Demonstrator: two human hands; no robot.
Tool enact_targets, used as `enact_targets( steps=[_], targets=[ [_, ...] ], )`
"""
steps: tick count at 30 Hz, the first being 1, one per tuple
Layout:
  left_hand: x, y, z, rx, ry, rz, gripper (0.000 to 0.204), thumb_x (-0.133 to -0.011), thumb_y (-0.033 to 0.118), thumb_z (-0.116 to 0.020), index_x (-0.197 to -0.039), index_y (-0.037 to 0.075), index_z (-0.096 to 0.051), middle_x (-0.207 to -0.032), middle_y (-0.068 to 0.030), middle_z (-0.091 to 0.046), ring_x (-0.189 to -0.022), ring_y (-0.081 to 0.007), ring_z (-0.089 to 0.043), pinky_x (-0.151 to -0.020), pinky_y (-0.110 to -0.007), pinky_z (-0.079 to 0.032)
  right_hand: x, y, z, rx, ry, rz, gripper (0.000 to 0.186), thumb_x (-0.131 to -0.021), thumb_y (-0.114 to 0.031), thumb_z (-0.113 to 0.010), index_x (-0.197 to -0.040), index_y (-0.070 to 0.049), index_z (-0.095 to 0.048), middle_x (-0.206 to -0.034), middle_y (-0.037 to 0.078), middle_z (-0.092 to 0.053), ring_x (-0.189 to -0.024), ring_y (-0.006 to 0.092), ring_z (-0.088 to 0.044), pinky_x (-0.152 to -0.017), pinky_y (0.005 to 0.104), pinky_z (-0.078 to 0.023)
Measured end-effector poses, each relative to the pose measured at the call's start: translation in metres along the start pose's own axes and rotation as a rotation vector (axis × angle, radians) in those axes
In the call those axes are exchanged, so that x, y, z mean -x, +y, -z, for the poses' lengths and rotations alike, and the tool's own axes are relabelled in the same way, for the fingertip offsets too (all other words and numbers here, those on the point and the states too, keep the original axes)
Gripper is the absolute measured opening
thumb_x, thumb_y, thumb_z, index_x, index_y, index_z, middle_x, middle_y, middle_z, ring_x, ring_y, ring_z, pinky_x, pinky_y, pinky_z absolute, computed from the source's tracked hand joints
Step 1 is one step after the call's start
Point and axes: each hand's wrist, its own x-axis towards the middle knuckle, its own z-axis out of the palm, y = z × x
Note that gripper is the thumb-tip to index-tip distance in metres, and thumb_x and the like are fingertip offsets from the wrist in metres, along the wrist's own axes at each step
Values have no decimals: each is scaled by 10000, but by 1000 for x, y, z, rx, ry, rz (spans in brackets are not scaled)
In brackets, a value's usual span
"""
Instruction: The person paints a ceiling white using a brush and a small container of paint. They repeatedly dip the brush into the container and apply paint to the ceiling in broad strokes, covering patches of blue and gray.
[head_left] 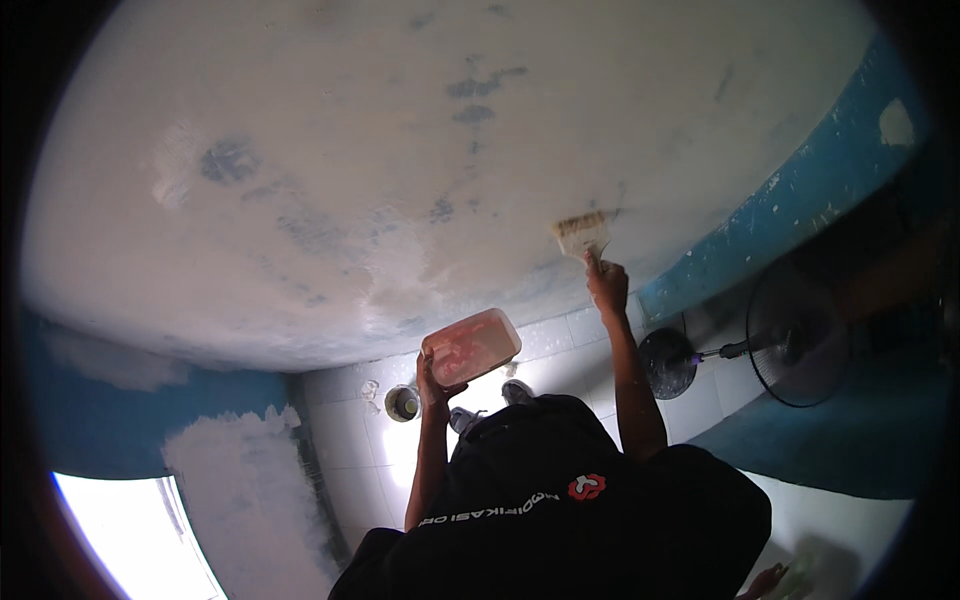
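Observation:
My right hand (607,285) is closed round the handle of a wide, pale paintbrush (580,238). Its bristles, brownish along the tip, are at the wall (340,130), which is coated off-white with grey-blue patches showing through. Lower and to the left, my left hand (434,385) grips the side of a rectangular see-through plastic tub (485,342). The tub is tilted, and some pinkish stuff shows inside; what it is I cannot tell.
A small round can (403,403) stands on the white tiled floor (345,435), left of my shoes (515,391). To the right is a standing fan (800,335). Blue wall (770,215) borders the coated part. Someone's hand (768,579) shows at the lower right. A bright opening (140,530) lies lower left.

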Motion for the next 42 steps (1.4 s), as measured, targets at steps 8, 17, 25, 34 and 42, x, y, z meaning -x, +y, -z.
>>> enact_targets(
  steps=[8, 17, 25, 34, 42],
  targets=[
    [-5, 12, -10, -15, -58, -9, 898, -826, 742, -555, -1465, 137, -376, -1329, -161, -533, -1179, -349, -571, -847, -528, -514, -19, 51, -13, 134, 129, 209, 418, -1017, -366, -530, -852, -28, -712, -662, 160, -649, -603, 320, -659, -600, 413, -517],
    [-14, 11, -19, 30, -175, -34, 778, -893, 692, -504, -1416, 120, -442, -1243, -134, -588, -1077, -288, -621, -764, -417, -551, -60, 93, -6, 181, 48, -49, 590, -927, -595, -544, -831, -44, -731, -732, 185, -696, -676, 374, -691, -651, 485, -516],
    [-16, 12, -28, -67, -310, -44, 720, -923, 662, -469, -1419, 140, -447, -1272, -126, -582, -1137, -295, -616, -766, -450, -593, -39, -3, 54, -182, 172, 106, 542, -976, -488, -558, -811, 5, -712, -689, 205, -684, -690, 353, -705, -635, 449, -502],
    [-54, 10, -27, -100, -422, -52, 727, -886, 679, -486, -1447, 227, -387, -1340, -120, -563, -1116, -352, -637, -737, -503, -589, -53, 89, -2, 331, -48, -217, 772, -914, -674, -490, -984, 67, -694, -984, 293, -695, -997, 456, -668, -884, 509, -521],
    [-97, -6, -7, -42, -426, -1, 715, -885, 672, -495, -1445, 239, -391, -1380, -127, -529, -1151, -364, -612, -740, -527, -582, -53, -110, 103, -246, 107, 50, 595, -954, -551, -544, -778, -3, -695, -610, 176, -636, -631, 371, -664, -591, 464, -483]
  ],
)
